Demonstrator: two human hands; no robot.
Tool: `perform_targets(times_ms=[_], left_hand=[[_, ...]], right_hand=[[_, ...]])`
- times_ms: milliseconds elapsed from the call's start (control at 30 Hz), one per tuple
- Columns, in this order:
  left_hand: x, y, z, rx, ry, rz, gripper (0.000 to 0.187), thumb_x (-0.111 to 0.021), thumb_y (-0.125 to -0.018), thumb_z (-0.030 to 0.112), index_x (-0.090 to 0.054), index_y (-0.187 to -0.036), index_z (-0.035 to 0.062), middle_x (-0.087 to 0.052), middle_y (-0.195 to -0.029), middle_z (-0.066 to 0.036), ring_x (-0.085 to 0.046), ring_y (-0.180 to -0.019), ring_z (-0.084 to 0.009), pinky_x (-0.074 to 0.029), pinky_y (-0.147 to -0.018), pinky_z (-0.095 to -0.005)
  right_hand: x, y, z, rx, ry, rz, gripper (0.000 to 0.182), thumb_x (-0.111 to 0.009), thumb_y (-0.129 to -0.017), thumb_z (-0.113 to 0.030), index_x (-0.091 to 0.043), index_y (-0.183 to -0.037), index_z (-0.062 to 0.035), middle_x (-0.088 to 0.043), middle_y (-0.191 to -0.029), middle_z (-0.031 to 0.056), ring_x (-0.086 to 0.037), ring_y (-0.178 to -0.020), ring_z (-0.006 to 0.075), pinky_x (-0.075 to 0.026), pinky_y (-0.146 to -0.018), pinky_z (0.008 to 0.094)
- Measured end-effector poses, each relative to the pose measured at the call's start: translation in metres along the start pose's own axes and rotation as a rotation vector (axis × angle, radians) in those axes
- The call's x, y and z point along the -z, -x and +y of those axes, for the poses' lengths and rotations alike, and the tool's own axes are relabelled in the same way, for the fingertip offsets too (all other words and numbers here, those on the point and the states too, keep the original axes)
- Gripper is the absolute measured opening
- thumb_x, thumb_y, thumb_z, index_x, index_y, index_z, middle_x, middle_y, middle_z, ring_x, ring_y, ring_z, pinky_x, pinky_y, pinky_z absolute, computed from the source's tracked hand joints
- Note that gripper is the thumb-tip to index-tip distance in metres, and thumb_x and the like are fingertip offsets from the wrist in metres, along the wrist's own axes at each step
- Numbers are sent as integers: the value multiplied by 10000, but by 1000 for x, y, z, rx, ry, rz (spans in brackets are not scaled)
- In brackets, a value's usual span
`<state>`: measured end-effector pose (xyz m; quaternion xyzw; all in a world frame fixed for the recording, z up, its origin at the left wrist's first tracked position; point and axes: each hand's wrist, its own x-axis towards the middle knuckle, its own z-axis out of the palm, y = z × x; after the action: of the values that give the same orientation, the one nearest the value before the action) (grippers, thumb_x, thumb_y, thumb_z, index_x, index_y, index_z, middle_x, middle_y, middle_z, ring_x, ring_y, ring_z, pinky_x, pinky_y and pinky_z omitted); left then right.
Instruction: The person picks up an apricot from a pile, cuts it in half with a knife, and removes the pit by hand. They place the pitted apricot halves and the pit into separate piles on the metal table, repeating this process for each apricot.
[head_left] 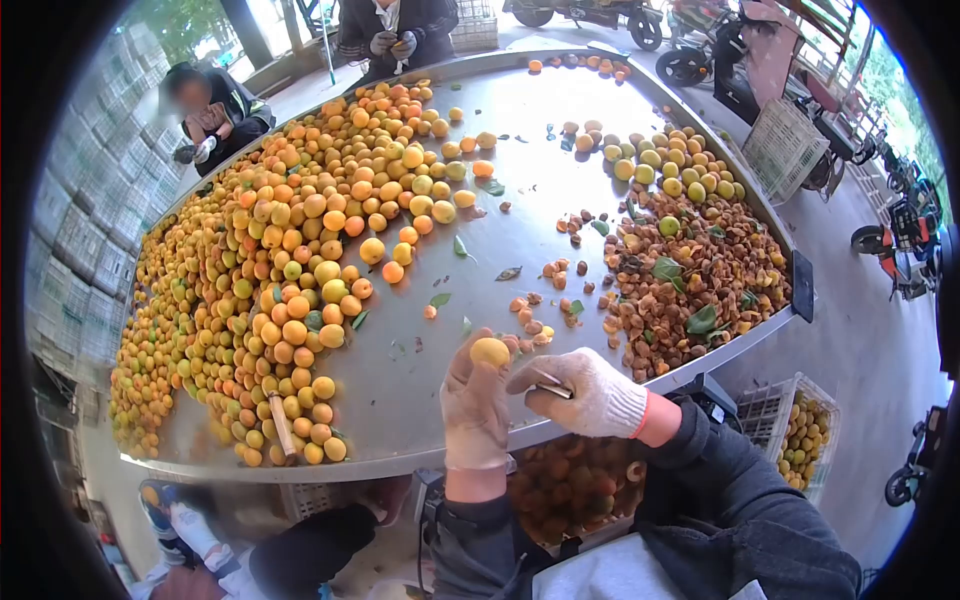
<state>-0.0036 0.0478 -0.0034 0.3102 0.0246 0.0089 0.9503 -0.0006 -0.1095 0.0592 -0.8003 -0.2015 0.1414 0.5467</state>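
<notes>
My left hand (477, 410), in a thin pale glove, holds up a yellow apricot (490, 352) between its fingertips near the front edge of the metal table (400, 425). Close beside it, my right hand (598, 392) wears a white knitted glove with a red cuff. Its fingers are closed round a slim metal tool (553, 389), whose working end is mostly hidden by the fingers. Just past my hands lie several pinkish-brown apricot pieces (530, 333). Under the table edge, below my hands, stands a crate of apricots (570, 480) in shadow.
A big heap of apricots (300, 240) covers the table's left. At right lies a pile of brown scraps and leaves (690, 275). A wooden-handled tool (283, 428) rests at the front left. Co-workers (395, 35) sit around the table. A crate (800, 430) stands right; scooters (740, 60) park behind.
</notes>
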Motion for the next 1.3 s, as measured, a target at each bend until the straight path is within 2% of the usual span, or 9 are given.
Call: perform_targets(times_ms=[333, 767, 867, 933, 1033, 1133, 1167, 1233, 1300], left_hand=[[-27, 1, -2, -79, -330, 74, 502, -763, -804, 205, -565, -1207, -19, -655, -1097, -148, -636, -1009, -218, -492, -906, -306], [-38, 9, -5, -76, -430, 126, 460, -756, -771, -23, -579, -1195, -54, -660, -1073, -143, -632, -964, -187, -518, -852, -282], [-38, 8, -4, -57, -478, 126, 446, -734, -777, -68, -575, -1194, -62, -652, -1091, -131, -616, -986, -166, -507, -876, -280], [-37, 8, -3, -20, -516, 123, 439, -727, -779, -77, -576, -1190, -66, -653, -1093, -127, -613, -984, -159, -504, -878, -278], [-33, 8, 1, 50, -515, -5, 414, -708, -792, -79, -578, -1185, -67, -652, -1110, -117, -615, -985, -153, -506, -876, -274], [-34, 5, 7, 157, -516, -39, 398, -690, -799, -86, -590, -1183, -53, -652, -1120, -115, -622, -982, -162, -508, -879, -274], [-32, 3, 5, 82, -495, -9, 407, -690, -798, -85, -594, -1191, -43, -654, -1120, -119, -627, -970, -166, -511, -869, -271], [-29, 0, 7, 5, -477, 19, 416, -690, -797, -85, -597, -1198, -33, -657, -1120, -124, -633, -958, -170, -514, -860, -268], [-25, -3, 13, -18, -470, 177, 434, -693, -794, -85, -602, -1212, -15, -639, -1115, -104, -619, -1002, -176, -516, -840, -261]], right_hand=[[6, -9, 18, 12, 49, -28, 219, -602, -776, -71, -676, -981, -52, -670, -838, 176, -657, -744, 335, -522, -689, 372], [4, -10, 26, -62, 214, -1, 217, -577, -768, -68, -670, -963, -45, -648, -810, 206, -621, -733, 397, -506, -670, 426], [6, -11, 26, -109, 226, -6, 185, -588, -792, -87, -666, -946, -23, -660, -764, 172, -636, -668, 339, -502, -638, 397], [11, -15, 31, -247, -228, -272, 180, -594, -810, -109, -673, -935, -6, -654, -706, 103, -627, -633, 226, -492, -619, 351], [25, -14, 12, -473, -401, -385, 191, -594, -815, -120, -683, -935, -1, -647, -716, 62, -604, -657, 144, -486, -629, 308], [27, -14, 14, -599, -354, -461, 221, -581, -798, -106, -693, -963, -11, -675, -782, 84, -629, -716, 163, -500, -685, 303], [28, -13, 19, -596, -353, -459, 221, -581, -798, -106, -693, -963, -11, -675, -782, 84, -629, -716, 163, -500, -685, 303], [35, -6, 29, -134, -149, -299, 240, -578, -794, -96, -692, -985, -10, -690, -852, 96, -641, -759, 172, -510, -725, 300], [48, 0, 30, -200, -163, -96, 225, -590, -819, -71, -693, -1017, -37, -689, -823, 46, -631, -793, 116, -505, -747, 275]])
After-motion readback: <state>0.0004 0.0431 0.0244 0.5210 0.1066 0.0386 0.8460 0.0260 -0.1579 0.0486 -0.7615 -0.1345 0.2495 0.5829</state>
